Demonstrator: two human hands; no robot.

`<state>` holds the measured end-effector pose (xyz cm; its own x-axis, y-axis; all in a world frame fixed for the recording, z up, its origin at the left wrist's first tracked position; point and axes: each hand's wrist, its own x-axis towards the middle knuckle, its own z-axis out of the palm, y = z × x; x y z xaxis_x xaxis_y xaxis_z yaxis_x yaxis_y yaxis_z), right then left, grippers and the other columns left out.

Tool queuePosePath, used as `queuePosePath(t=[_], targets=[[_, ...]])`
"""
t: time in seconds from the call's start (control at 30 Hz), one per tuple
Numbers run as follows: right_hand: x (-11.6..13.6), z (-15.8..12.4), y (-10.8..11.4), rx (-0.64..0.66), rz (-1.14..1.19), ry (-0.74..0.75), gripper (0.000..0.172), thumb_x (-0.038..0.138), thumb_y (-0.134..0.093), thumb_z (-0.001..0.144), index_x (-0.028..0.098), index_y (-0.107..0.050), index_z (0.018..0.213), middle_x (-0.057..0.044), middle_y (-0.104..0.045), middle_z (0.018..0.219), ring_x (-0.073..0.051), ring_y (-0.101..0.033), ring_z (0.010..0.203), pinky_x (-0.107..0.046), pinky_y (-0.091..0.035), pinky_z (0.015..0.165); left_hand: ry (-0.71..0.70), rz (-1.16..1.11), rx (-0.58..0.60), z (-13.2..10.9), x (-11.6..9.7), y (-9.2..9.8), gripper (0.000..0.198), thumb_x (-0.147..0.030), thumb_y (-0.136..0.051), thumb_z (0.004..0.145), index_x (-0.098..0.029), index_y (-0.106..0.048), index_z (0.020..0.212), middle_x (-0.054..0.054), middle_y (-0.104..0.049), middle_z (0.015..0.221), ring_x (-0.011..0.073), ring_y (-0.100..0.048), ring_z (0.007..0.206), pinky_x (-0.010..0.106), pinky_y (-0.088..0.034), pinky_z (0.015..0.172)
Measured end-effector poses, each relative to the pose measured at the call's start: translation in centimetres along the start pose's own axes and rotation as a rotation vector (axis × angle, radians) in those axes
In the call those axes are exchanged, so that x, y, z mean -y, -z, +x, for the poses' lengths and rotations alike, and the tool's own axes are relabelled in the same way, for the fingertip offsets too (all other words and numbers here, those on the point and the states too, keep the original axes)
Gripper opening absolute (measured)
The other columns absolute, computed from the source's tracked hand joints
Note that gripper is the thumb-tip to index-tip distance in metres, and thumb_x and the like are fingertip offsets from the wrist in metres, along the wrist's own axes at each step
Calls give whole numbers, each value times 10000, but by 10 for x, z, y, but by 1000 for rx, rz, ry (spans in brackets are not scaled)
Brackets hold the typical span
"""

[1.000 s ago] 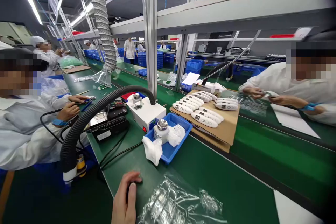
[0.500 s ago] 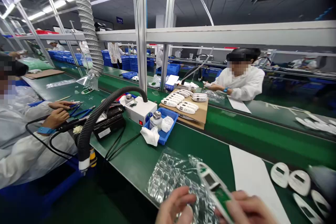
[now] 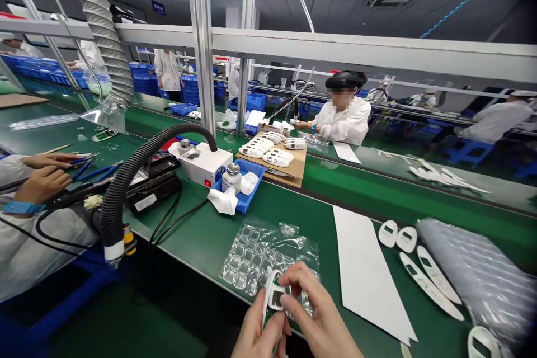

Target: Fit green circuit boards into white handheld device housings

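My left hand (image 3: 257,329) is wrapped round a white handheld device (image 3: 268,292) with a green circuit board and a small dark screen. From the other side, my right hand (image 3: 321,313) pinches the device near the screen with thumb and forefinger. Its lower part is hidden by my fingers. Just beyond both hands, a clear plastic blister sheet (image 3: 245,260) with square pockets lies on the green table (image 3: 201,268). To the right lies a white paper sheet (image 3: 364,268).
White shell parts (image 3: 430,285) and a grey bubble-wrap bundle (image 3: 474,274) lie at right. A blue tray (image 3: 251,196) with a bottle stands beyond the sheet, near a white box (image 3: 205,162). A black hose (image 3: 121,190) arches at left. Co-workers sit at left and across.
My view has turned right and down. The device has come nearer and lower, into my left hand. My right hand has moved from its lower end to near the screen.
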<state>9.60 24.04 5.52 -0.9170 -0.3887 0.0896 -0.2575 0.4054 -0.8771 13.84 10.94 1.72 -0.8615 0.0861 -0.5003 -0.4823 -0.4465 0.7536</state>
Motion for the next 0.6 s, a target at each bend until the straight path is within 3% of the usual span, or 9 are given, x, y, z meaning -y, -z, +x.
queuePosePath(t=[0.13,0.27,0.33,0.4,0.47,0.6], targets=[[-7,1,-13,-8,-82,37,201,315,-406,957,207,-461,797,-26,-479,847,-143,-474,758,-249,-409,671,-11,96,-12,3,7,5,1059,-712,-698,514,-139,-389,1350,-20,-578,705,42,-441,511,183,-355,523],[-9,-10,-23,-22,-170,423,178,196,-402,940,214,-466,775,-27,-535,785,-147,-488,695,-264,-410,624,64,14,-95,8,1,14,947,-609,-771,498,-172,-451,1275,69,-625,1000,65,-525,607,187,-411,559],[-8,2,-15,-98,-171,498,165,193,-425,925,219,-477,770,-22,-548,742,-150,-494,662,-275,-411,617,85,-24,-105,12,-4,17,952,-571,-777,517,-179,-400,1299,62,-621,969,74,-524,596,188,-389,518],[-13,31,4,-228,-164,281,171,224,-394,931,207,-470,779,-22,-533,722,-145,-487,649,-267,-410,603,58,-38,-42,16,-8,19,947,-583,-754,553,-174,-357,1310,6,-591,784,65,-460,520,191,-328,467],[-26,71,25,-258,-283,46,182,245,-420,909,187,-459,740,-5,-522,687,-128,-483,633,-240,-400,591,32,-69,16,18,-11,18,960,-617,-750,542,-167,-350,1289,-31,-544,691,60,-410,488,200,-308,455],[-62,128,42,-203,-459,-66,106,124,-514,805,149,-549,708,-22,-556,729,-127,-520,649,-235,-385,615,81,-106,-29,12,-14,11,968,-655,-772,473,-203,-391,1240,-14,-571,729,67,-447,530,198,-337,480]])
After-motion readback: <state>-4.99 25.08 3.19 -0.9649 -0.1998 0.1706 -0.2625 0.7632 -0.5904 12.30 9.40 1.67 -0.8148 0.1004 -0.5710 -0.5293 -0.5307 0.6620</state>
